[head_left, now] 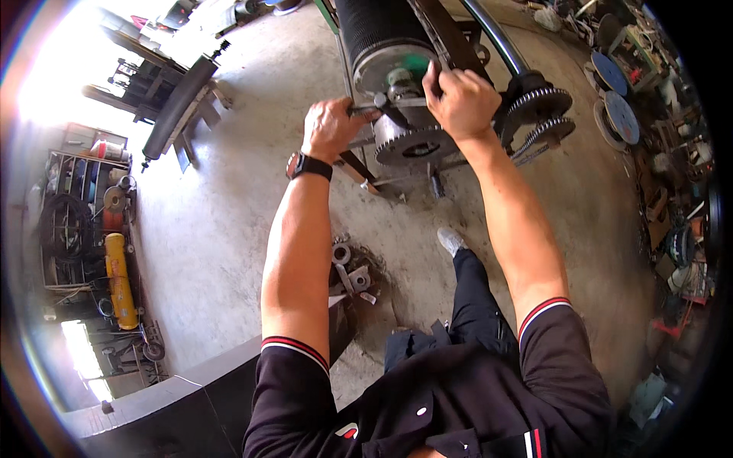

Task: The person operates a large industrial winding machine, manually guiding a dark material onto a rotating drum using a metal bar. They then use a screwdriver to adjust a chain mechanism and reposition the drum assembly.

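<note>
My left hand (pixel 328 126), with a watch on its wrist, is closed round a dark bar-like handle (pixel 365 111) in front of a machine's large ribbed roller (pixel 382 27). Beside its thumb, a short dark rod (pixel 393 114) with a rounded end slants down toward a toothed gear (pixel 416 146). My right hand (pixel 467 103) is closed at the other side of the roller's end, its thumb raised. A light-coloured bar (pixel 413 101) runs toward its fingers, but the fingers hide what they grip. A hub (pixel 400 79) projects from the roller's end between both hands.
Toothed sprockets (pixel 538 103) and a shiny shaft (pixel 495 34) are right of my right hand. Metal rings and parts (pixel 353 276) lie on the floor (pixel 206 252) near my feet. A dark roller on a stand (pixel 179 107), a yellow cylinder (pixel 120 281) and blue discs (pixel 620 116) stand farther out.
</note>
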Tool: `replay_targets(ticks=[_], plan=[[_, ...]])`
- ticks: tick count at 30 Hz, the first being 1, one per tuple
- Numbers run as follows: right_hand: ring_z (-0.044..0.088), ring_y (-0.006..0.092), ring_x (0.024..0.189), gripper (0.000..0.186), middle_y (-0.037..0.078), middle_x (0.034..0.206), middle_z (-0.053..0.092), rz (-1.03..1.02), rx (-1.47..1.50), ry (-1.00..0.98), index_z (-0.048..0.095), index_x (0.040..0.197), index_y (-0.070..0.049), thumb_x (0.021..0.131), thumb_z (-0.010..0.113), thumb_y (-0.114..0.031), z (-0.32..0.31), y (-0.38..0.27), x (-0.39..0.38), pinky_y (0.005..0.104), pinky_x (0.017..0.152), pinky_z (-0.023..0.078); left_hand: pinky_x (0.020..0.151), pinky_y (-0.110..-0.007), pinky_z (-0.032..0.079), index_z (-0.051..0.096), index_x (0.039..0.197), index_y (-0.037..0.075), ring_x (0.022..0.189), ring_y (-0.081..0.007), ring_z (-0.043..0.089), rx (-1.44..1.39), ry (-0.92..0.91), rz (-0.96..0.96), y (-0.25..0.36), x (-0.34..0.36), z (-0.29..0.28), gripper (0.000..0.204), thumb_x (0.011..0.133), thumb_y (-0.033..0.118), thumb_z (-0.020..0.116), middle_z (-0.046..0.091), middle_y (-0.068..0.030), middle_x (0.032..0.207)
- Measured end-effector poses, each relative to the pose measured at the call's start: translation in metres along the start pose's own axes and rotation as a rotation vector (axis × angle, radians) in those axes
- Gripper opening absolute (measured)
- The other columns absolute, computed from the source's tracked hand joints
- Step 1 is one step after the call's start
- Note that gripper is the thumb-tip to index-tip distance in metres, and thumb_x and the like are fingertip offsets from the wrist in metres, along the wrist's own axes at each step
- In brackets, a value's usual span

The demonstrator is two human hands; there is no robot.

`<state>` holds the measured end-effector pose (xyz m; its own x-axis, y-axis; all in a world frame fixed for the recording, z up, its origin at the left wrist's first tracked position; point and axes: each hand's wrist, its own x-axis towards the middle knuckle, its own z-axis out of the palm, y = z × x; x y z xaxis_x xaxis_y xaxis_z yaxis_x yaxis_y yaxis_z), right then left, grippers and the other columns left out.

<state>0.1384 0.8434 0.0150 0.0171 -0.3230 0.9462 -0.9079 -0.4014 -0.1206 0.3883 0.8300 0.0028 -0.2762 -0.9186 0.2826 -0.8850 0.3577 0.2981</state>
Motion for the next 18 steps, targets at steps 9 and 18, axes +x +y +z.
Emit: replay_targets(ticks=[9, 18], plan=[[0.053, 0.0131, 0.051, 0.048, 0.003, 0.057, 0.058, 0.868, 0.561, 0.187, 0.059, 0.061, -0.006, 0.103, 0.064, -0.03, 0.003, -0.029, -0.004, 0.0312, 0.048, 0.039, 0.071, -0.048, 0.047, 0.058, 0.069, 0.001, 0.075, -0.0397, 0.062, -0.008, 0.059, 0.022, -0.02, -0.013, 0.018, 0.061, 0.08, 0.059, 0.075, 0.061, -0.0173, 0.07], [0.042, 0.0099, 0.051, 0.051, 0.001, 0.06, 0.051, 1.539, 0.988, 0.463, 0.052, 0.065, -0.004, 0.101, 0.061, -0.039, 0.022, -0.063, 0.02, 0.0269, 0.047, 0.031, 0.072, -0.049, 0.047, 0.059, 0.072, 0.0, 0.074, -0.0413, 0.061, -0.137, 0.05, 0.026, -0.037, -0.021, 0.026, 0.072, 0.075, 0.07, 0.075, 0.059, -0.0213, 0.07]])
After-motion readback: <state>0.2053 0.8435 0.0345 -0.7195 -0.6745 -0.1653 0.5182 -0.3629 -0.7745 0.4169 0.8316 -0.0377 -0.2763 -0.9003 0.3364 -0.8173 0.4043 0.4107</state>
